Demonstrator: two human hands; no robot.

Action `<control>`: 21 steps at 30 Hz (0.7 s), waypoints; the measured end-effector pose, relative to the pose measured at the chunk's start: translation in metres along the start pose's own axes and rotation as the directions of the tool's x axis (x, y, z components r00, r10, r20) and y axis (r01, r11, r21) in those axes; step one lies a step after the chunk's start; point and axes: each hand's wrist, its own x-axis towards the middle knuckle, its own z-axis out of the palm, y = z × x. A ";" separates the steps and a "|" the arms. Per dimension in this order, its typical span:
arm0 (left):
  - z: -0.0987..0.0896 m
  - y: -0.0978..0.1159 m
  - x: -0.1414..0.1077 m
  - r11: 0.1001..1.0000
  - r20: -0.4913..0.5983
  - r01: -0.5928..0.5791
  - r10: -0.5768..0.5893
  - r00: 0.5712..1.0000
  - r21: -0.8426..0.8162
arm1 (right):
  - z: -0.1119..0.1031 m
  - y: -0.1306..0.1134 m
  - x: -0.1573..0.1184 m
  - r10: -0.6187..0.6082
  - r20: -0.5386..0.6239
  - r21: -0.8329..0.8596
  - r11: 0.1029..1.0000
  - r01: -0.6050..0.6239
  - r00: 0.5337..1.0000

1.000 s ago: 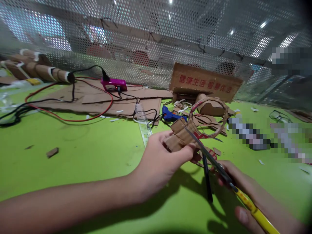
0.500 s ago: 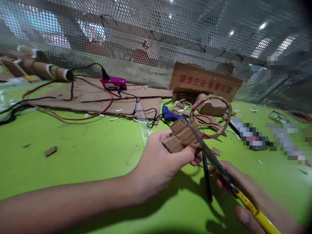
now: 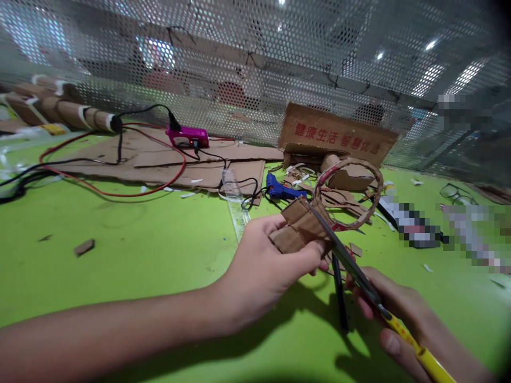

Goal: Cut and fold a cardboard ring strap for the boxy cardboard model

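My left hand (image 3: 265,266) grips a small block of folded brown cardboard (image 3: 301,226) between thumb and fingers, held above the green table. Behind the block is a cardboard ring (image 3: 375,199) with reddish patches; I cannot tell whether the two are joined. In my right hand (image 3: 393,303) is a pair of yellow-handled scissors (image 3: 361,279), the fingers closed near the handle. Their long metal blades run along the right edge of the block and touch or overlap it. A black stick-like thing (image 3: 340,298) shows below the blades, partly hidden.
A blue glue gun (image 3: 283,189) lies beyond my left hand, beside a clear ruler (image 3: 236,205). Cables run to a magenta power box (image 3: 187,137) on flat cardboard (image 3: 175,178). A printed cardboard box (image 3: 335,130) stands against the perforated metal screen (image 3: 223,58). Scraps and glasses (image 3: 457,194) lie around.
The cardboard block, the ring and the blades have shifted very slightly right and down in view. My right thumb has moved a little left and up along the handle. Both grips stay the same.
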 end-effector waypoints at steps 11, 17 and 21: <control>0.000 -0.001 -0.001 0.998 0.017 0.051 -0.050 0.999 -0.033 | 0.000 -0.002 0.005 0.006 -0.021 0.017 1.000 -0.005 1.000; -0.002 0.000 -0.003 0.998 0.076 0.037 -0.034 0.997 -0.049 | -0.002 -0.008 0.008 0.043 -0.040 0.067 0.997 -0.041 0.998; -0.002 0.000 -0.006 0.998 0.074 0.039 -0.036 0.997 -0.041 | -0.004 -0.008 0.006 -0.019 0.036 0.087 0.996 0.016 0.999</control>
